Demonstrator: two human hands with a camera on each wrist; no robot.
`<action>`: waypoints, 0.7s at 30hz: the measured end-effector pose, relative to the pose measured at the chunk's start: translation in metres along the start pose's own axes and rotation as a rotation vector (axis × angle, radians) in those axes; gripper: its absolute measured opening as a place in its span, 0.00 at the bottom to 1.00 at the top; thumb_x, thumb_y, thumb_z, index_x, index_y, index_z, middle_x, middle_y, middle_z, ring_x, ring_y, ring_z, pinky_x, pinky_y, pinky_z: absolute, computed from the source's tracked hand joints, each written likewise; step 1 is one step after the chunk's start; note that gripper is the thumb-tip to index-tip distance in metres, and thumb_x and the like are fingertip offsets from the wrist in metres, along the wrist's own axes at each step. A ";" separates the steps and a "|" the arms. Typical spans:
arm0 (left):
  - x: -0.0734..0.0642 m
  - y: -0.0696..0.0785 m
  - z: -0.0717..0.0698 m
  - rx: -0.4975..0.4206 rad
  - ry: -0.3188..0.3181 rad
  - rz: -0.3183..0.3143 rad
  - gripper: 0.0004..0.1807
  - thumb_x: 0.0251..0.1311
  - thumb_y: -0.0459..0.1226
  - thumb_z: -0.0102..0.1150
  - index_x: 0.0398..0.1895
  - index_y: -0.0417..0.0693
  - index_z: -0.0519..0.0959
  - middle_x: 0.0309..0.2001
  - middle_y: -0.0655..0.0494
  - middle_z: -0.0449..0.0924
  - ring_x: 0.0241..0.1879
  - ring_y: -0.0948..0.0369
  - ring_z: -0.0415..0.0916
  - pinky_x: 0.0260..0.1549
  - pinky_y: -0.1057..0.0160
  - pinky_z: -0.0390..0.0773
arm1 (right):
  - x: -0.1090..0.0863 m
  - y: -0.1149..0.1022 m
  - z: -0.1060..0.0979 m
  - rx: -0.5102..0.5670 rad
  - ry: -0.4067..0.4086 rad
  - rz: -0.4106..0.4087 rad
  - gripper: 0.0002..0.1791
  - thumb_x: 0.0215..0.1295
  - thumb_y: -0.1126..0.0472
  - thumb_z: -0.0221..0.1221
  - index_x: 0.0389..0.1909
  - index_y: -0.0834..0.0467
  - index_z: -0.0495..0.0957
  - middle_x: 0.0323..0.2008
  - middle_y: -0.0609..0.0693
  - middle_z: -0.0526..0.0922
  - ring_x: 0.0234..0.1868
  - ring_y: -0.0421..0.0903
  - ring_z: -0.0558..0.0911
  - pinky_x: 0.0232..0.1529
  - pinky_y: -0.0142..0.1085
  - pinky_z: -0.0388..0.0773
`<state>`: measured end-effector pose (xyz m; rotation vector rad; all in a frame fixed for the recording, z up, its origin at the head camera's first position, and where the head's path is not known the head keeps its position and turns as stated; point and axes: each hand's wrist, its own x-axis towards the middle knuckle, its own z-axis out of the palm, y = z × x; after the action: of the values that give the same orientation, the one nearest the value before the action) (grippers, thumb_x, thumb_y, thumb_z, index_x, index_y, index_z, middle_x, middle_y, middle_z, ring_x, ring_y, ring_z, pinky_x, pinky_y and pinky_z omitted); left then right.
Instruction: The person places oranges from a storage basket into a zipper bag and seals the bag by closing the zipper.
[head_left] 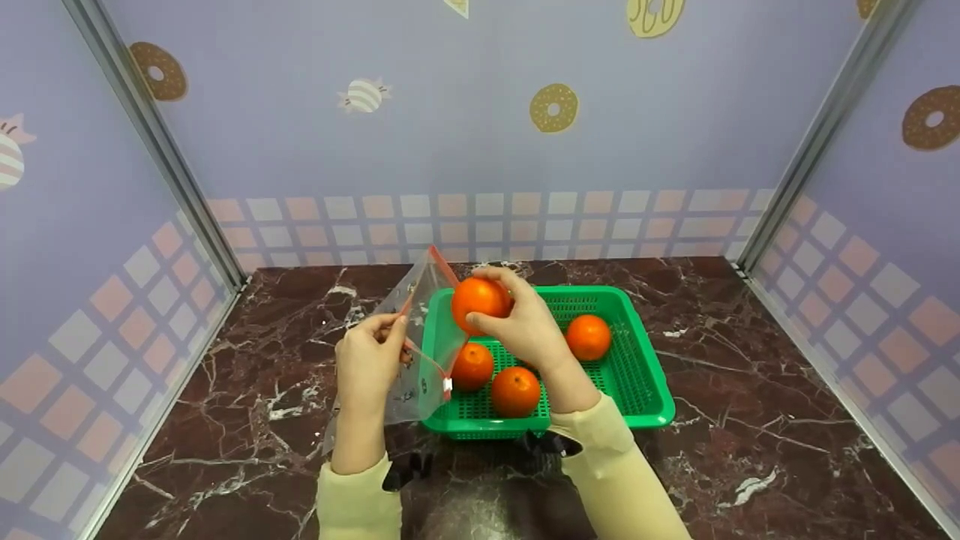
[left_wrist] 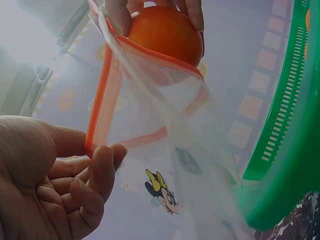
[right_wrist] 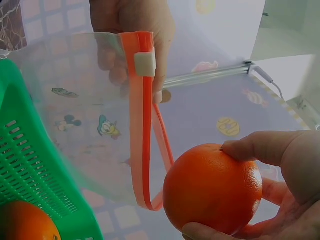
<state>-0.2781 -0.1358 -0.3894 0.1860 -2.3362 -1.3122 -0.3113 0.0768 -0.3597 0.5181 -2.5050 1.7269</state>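
My left hand [head_left: 371,364] pinches the red-orange edge of a clear zip bag [left_wrist: 165,195] between thumb and fingertips, and the bag's mouth gapes toward the right. Cartoon figures are printed on the bag, and a white slider [right_wrist: 145,64] sits on its zip strip. In my right hand [head_left: 529,322] is an orange [right_wrist: 212,190], gripped by thumb and fingers right at the bag's mouth, above the basket. Below, a green plastic basket [head_left: 651,375] holds another orange [head_left: 589,337] on the right and two more oranges [head_left: 516,391] toward the front left, partly under the bag and wrist.
The basket stands on a dark red marbled tabletop [head_left: 247,420]. A lilac back wall [head_left: 450,150] with printed doughnuts and checks rises behind it, and side walls with metal corner posts [head_left: 150,142] enclose the table left and right.
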 end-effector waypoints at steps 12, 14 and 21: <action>-0.001 -0.002 0.000 -0.020 0.008 0.016 0.12 0.71 0.39 0.62 0.46 0.39 0.88 0.23 0.50 0.87 0.16 0.67 0.78 0.14 0.71 0.71 | 0.006 -0.004 0.010 -0.047 -0.030 -0.032 0.30 0.64 0.62 0.69 0.67 0.48 0.75 0.67 0.52 0.77 0.58 0.56 0.81 0.58 0.53 0.82; -0.001 -0.002 0.000 -0.015 0.009 0.019 0.12 0.71 0.39 0.62 0.46 0.39 0.88 0.23 0.50 0.87 0.15 0.68 0.77 0.14 0.71 0.71 | 0.007 -0.004 0.012 -0.051 -0.033 -0.031 0.30 0.64 0.62 0.70 0.67 0.49 0.75 0.66 0.53 0.77 0.58 0.56 0.81 0.57 0.53 0.82; -0.001 -0.002 0.000 -0.010 0.005 0.024 0.12 0.71 0.38 0.62 0.46 0.39 0.88 0.23 0.49 0.87 0.15 0.68 0.76 0.13 0.71 0.70 | 0.010 -0.007 0.019 -0.071 -0.045 -0.049 0.30 0.64 0.63 0.69 0.67 0.51 0.75 0.66 0.54 0.77 0.58 0.57 0.81 0.59 0.54 0.82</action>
<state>-0.2774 -0.1364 -0.3909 0.1574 -2.3195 -1.3106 -0.3162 0.0546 -0.3582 0.6147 -2.5503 1.6215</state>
